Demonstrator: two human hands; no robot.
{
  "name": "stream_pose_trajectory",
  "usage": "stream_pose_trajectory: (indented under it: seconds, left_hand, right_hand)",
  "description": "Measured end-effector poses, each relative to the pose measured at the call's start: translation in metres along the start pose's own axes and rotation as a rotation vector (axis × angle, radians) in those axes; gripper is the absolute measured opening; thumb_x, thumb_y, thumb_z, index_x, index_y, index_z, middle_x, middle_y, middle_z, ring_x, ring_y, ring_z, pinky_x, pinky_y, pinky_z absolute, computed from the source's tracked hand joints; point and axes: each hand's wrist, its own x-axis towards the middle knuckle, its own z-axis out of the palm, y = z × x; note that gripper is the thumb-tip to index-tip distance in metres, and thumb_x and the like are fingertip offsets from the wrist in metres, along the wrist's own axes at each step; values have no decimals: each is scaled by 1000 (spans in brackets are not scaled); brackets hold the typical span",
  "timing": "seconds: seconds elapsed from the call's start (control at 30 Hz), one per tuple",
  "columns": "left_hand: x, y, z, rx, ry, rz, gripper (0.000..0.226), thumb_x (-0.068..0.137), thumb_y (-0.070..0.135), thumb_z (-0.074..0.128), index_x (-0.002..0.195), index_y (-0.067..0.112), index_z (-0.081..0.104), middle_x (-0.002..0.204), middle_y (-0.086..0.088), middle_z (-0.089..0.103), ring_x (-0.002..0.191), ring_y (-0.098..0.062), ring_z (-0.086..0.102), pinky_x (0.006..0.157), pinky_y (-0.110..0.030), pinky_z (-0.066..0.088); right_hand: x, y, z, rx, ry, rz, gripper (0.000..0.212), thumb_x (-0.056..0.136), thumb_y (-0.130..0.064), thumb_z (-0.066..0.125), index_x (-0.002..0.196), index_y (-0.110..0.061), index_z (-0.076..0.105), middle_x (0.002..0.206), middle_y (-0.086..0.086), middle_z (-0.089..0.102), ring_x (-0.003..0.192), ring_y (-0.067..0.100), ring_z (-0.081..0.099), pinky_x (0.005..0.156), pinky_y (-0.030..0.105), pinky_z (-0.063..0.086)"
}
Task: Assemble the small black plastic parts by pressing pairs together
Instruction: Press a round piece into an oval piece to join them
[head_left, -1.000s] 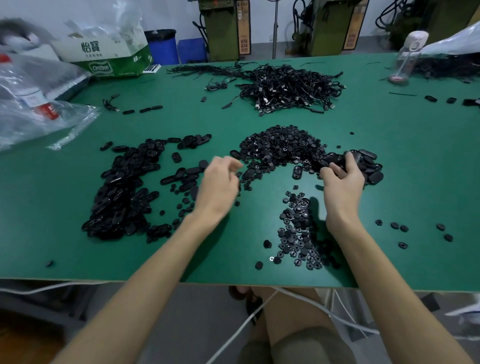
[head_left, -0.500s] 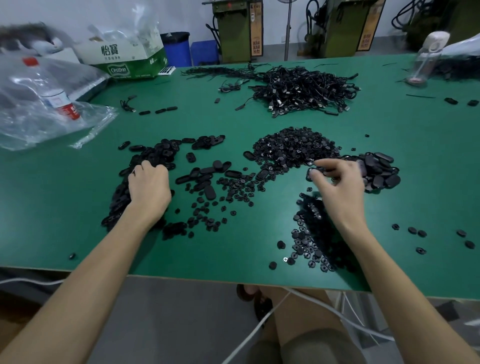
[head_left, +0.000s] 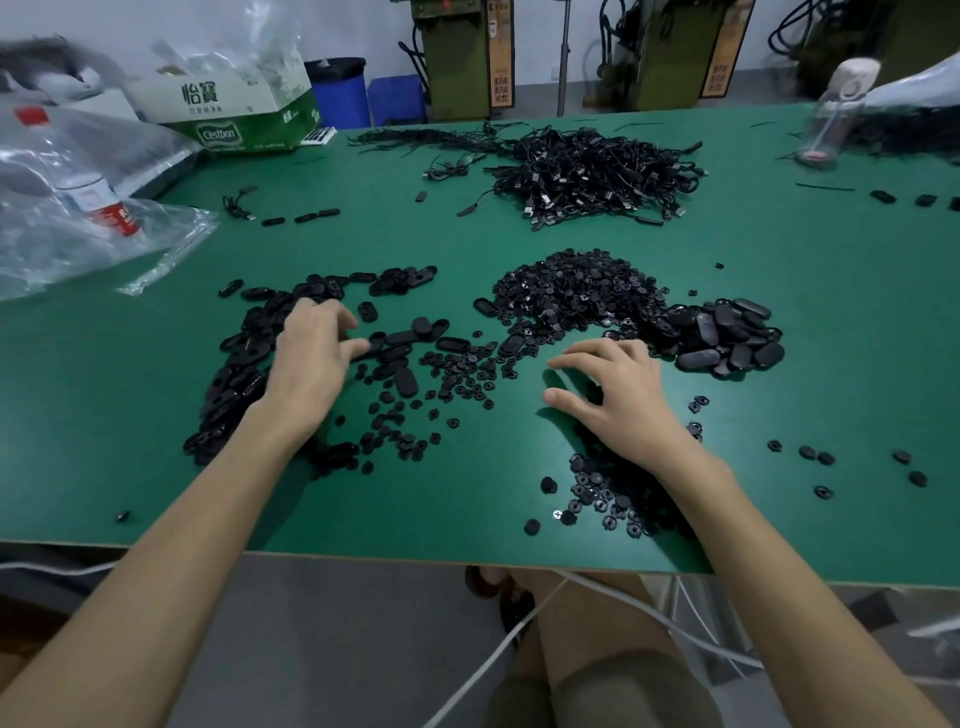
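Left hand (head_left: 311, 364) palm down over left pile of oval parts (head_left: 234, 379), fingers loosely curved, tips on loose ovals; pinching one or not, cannot tell. Right hand (head_left: 623, 400) palm down, fingers spread, holding nothing, above small round parts (head_left: 608, 499) near front edge of table (head_left: 831, 374). Behind right hand, heap of round parts (head_left: 571, 291); touching it, second oval pile (head_left: 727, 338). Far side: heap of cables (head_left: 597, 171), plastic bag (head_left: 62, 234), cardboard box (head_left: 234, 109).

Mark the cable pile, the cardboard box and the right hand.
cable pile (head_left: 597, 166), head view, middle of the tangle.
cardboard box (head_left: 208, 96), head view, white printed side.
right hand (head_left: 623, 400), head view, back of the hand.
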Motion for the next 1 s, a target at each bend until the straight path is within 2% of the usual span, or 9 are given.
stream_pose_trajectory:
  seconds: [0.1, 0.17, 0.23, 0.4, 0.47, 0.6, 0.8, 0.9, 1.0]
  left_hand:
    - [-5, 31, 4, -410, -114, 19, 15, 89, 19, 80, 103, 17, 75, 102, 4, 73, 82, -11, 72, 74, -26, 61]
    - [-12, 52, 16, -563, -250, 18, 6, 95, 13, 73, 98, 18, 74, 100, -2, 74, 78, -15, 75, 65, -28, 63]
    - [-18, 69, 33, -583, -308, 43, 13, 103, 4, 58, 101, 11, 70, 101, -11, 70, 82, -18, 75, 62, -33, 64]
    - [-31, 92, 60, -275, -256, 267, 29, 105, -1, 43, 115, 12, 67, 98, 0, 56, 81, -10, 62, 77, -24, 53]
    - [-32, 94, 64, -124, -249, 370, 26, 106, 1, 43, 117, 12, 64, 107, -2, 47, 92, -18, 57, 85, -36, 53]
    - [-31, 96, 64, 102, -223, 446, 18, 107, 27, 53, 110, 10, 59, 112, -4, 42, 97, -22, 52, 83, -45, 53]
    - [-32, 98, 61, 143, -122, 527, 14, 102, 21, 63, 99, 7, 60, 106, -6, 46, 88, -24, 54, 78, -46, 53]
    - [-34, 101, 63, -58, -112, 452, 12, 100, 23, 68, 96, 12, 64, 104, -1, 48, 83, -18, 56, 77, -33, 50]
    - [-38, 113, 66, -468, -246, 281, 9, 97, 24, 72, 92, 16, 71, 87, 2, 61, 71, -6, 56, 70, -20, 42]
  right_hand:
    - [-1, -2, 0, 2, -19, -26, 57, 87, -67, 55, 136, -38, 63, 137, -10, 54, 124, 19, 31, 96, 31, 22]
    - [-2, -4, -1, -18, -43, -58, 64, 87, -71, 47, 144, -43, 54, 141, -13, 51, 125, 18, 30, 96, 31, 21]
    - [-3, -5, 0, -62, -53, -81, 62, 91, -70, 46, 146, -44, 51, 144, -15, 49, 129, 18, 30, 95, 30, 19]
    - [-1, -4, 1, -31, -28, -38, 53, 96, -60, 56, 143, -37, 57, 140, -10, 54, 128, 19, 32, 95, 30, 20]
    - [-1, -4, 1, -22, -21, -31, 52, 96, -58, 57, 142, -34, 57, 138, -9, 56, 128, 19, 32, 94, 30, 20]
    - [-1, -5, 1, -10, -15, -25, 50, 97, -56, 59, 140, -31, 59, 137, -8, 56, 127, 20, 33, 93, 30, 20]
    - [-1, -7, -2, -13, -39, -7, 49, 97, -54, 59, 138, -29, 61, 136, -7, 56, 128, 19, 32, 92, 28, 19]
    - [0, -8, -5, 29, -34, 9, 45, 98, -47, 63, 138, -27, 60, 133, -6, 58, 127, 21, 35, 96, 30, 25]
    - [-1, -10, -8, 169, 48, 5, 39, 97, -28, 70, 134, -23, 62, 119, -4, 66, 118, 20, 48, 101, 33, 37]
